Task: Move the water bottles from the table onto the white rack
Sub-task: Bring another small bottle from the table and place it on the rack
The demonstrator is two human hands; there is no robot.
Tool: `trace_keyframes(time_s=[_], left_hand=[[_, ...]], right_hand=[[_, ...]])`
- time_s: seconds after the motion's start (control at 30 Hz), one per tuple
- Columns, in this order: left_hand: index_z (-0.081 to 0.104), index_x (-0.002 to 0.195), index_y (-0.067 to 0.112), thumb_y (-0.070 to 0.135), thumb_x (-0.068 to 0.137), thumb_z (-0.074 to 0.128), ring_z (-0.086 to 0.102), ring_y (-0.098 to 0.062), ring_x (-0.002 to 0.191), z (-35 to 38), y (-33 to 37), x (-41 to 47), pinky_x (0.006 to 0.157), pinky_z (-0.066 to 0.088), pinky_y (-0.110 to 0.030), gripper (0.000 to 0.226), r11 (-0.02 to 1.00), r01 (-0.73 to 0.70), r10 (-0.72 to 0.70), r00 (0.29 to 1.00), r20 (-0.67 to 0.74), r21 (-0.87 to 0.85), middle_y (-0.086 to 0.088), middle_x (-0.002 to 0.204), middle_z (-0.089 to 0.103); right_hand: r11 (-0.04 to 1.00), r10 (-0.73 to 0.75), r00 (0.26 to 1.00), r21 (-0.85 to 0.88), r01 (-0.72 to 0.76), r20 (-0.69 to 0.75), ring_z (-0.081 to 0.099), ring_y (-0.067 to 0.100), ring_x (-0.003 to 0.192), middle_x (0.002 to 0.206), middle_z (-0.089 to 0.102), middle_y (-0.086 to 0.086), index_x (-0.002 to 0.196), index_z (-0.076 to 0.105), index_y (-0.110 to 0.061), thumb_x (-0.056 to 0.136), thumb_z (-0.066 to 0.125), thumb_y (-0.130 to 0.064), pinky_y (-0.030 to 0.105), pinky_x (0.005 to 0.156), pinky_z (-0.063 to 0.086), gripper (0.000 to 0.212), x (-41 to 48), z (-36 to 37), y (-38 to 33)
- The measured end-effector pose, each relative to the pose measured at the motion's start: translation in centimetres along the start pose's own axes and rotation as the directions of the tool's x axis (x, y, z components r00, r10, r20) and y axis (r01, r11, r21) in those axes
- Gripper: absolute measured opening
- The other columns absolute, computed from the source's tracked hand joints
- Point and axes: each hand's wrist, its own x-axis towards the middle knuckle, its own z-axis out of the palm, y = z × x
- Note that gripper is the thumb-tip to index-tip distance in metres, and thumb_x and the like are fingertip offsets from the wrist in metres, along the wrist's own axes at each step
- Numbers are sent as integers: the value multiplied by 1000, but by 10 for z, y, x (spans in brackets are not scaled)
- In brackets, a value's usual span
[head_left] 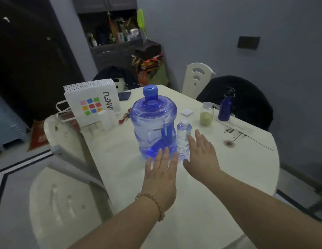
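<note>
Head view: blue jug (154, 123), small clear bottle (183, 139) upright, side by side — both hands open.

On the table (201, 177), the small bottle (183, 139) stands just right of the water jug (153, 126); the paper bag (92, 105) sits behind-left.

Counts, with clock positions taken from the table (201, 177) centre: one large blue jug (154, 125) at 11 o'clock; one small clear bottle (183, 138) beside it; one dark blue flask (225, 106) and one glass jar (207, 114) at 1 o'clock; one paper bag (92, 105) at 10 o'clock; two hands, left hand (161, 178) and right hand (201, 155).
</note>
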Motion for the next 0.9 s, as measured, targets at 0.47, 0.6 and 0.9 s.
trace_keyframes(time_s=[0.47,0.6,0.9], left_hand=[[-5,149,20,14,86,36,-5,-29,144,81,-70,98,112,-4,-49,76,991,-134,132,986,100,15,-10,158,-3],[-6,149,22,17,85,43,-2,-28,144,97,-84,105,113,-1,-48,81,976,-204,212,969,123,-75,-10,158,-1],[-12,148,27,10,82,46,8,-27,141,136,-102,83,113,19,-36,90,853,-385,453,881,135,-354,-11,158,-7]], right_hand=[[987,13,995,-160,2,97,44,27,99,124,40,8,113,46,-15,77,67,-17,33,68,38,42,139,35,-9],[978,96,991,-194,-77,90,31,21,81,107,39,5,108,48,-17,74,73,-21,32,60,33,42,117,31,-25],[925,294,955,-263,-273,42,46,26,64,90,54,10,105,58,-14,53,70,-2,28,42,29,54,1,76,-81]])
